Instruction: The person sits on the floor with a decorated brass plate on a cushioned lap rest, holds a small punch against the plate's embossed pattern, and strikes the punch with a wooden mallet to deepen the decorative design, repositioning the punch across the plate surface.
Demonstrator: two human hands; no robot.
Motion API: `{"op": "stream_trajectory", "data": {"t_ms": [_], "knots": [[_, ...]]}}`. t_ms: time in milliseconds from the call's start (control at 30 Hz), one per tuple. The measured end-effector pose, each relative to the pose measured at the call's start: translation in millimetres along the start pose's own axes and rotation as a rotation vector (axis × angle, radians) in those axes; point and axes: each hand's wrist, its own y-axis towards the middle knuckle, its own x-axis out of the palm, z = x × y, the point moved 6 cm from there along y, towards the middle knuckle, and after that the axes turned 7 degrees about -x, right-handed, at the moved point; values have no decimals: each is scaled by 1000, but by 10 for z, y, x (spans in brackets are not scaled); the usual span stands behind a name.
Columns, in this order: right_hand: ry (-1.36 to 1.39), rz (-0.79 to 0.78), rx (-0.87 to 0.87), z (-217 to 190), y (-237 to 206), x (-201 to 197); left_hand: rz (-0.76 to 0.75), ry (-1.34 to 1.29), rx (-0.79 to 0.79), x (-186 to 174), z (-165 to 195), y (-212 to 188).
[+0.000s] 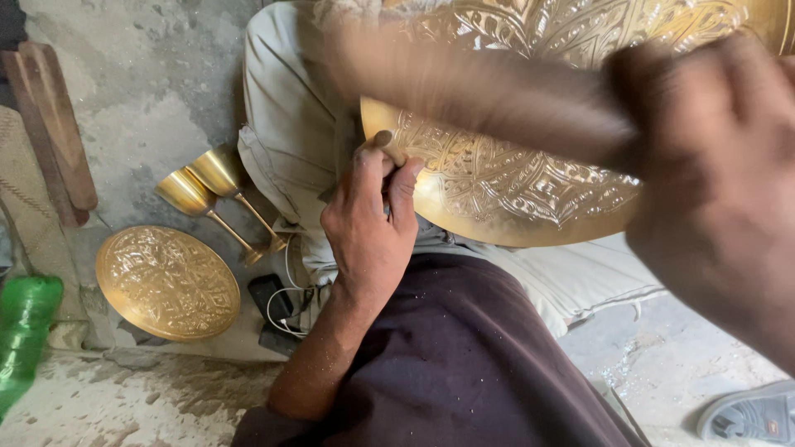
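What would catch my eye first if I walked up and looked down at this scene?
The big engraved brass plate on the person's lap, with the left hand pinching a small tool against its rim and the right hand swinging a blurred wooden mallet over it. At left, on the floor, lie a smaller engraved plate and two brass goblets.

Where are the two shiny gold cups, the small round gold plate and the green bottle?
gold cups (203, 182), head view, on the bowls.
small round gold plate (167, 283), head view, engraved middle.
green bottle (25, 327), head view, its body.
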Motion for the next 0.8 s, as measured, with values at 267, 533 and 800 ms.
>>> {"op": "stream_trajectory", "data": {"t_ms": [267, 533, 800], "knots": [[-128, -175, 103, 66, 116, 85, -16, 31, -28, 21, -40, -37], [-211, -112, -70, 146, -242, 250, -17, -11, -62, 49, -90, -85], [-73, -63, -79, 32, -62, 5, -21, -37, -90, 53, -60, -80]]}}
